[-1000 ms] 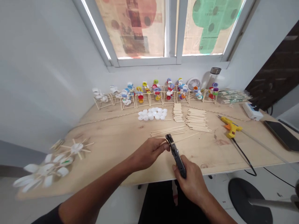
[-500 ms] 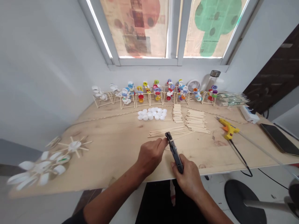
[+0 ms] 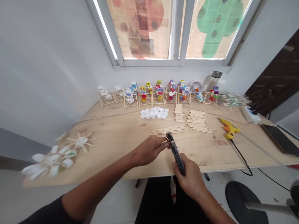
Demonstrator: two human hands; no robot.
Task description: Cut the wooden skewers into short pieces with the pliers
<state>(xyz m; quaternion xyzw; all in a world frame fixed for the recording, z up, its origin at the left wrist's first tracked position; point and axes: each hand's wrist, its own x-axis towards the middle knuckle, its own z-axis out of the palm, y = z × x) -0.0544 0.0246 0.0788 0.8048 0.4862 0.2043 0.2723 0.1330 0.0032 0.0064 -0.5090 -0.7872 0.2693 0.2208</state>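
Since the earlier frame, the left forearm has dropped lower and flatter across the lower left, and the whole scene sits slightly further right in the view. The left hand [image 3: 149,151] is closed in a pinch on a thin wooden stick [image 3: 185,137], just left of centre. The right hand [image 3: 190,180] is clenched around black-handled cutting pliers [image 3: 177,161], whose head points up and away from the body. Their jaws stand across the stick, right beside the left fingertips; whether they bite it is too small to tell.

The stick's long axis runs nearly left to right, rising slightly toward the right, with its free end out over the plywood tabletop [image 3: 112,146]. The left hand is nearer the stick, while the right hand sits lower, behind the pliers.

Beyond the hands lie a bundle of long sticks [image 3: 169,130], two stacks of short sticks [image 3: 196,121] and a cluster of white bottle caps [image 3: 154,113]. Along the window wall stands a row of stick frames with colourful bottle-cap assemblies [image 3: 156,93]. A yellow glue gun [image 3: 230,130] lies to the right, and white spoon-bladed pinwheels [image 3: 52,160] lie at the lower left.
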